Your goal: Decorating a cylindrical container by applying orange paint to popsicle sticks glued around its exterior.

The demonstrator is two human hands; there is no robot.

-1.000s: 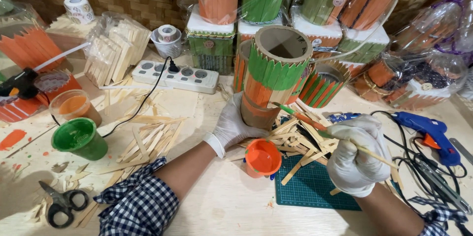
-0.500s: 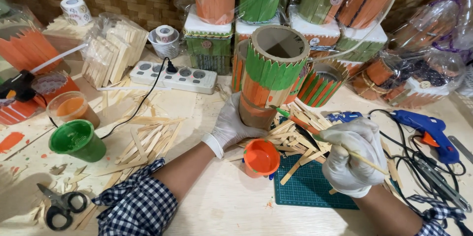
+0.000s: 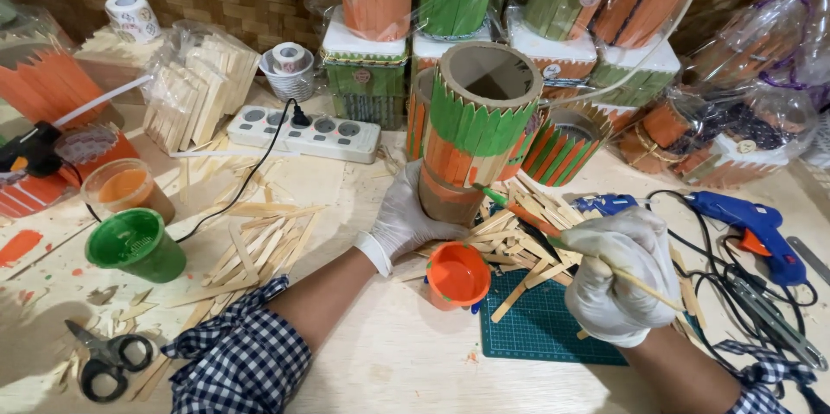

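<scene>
Cardboard tube clad in green and orange wooden sticks (image 3: 474, 133) stands tilted on the pale wooden tabletop (image 3: 389, 353); the gloved left hand (image 3: 406, 219) clasps its base, while the gloved right hand (image 3: 624, 276), just right of the tube, pinches one thin brush (image 3: 596, 260); one small orange paint cup (image 3: 456, 274) sits below the tube; one green cup (image 3: 134, 244) and one pair of scissors (image 3: 104, 362) lie far left of the tube; a woven wall rises behind.

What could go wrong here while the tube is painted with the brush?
The small orange paint cup sits just under the forearms, so a sleeve could perhaps tip it. The tall cardboard tube clad in green and orange sticks leans, braced only by the left hand; it might slip. The thin brush in the right hand may smear adjoining sticks.
</scene>
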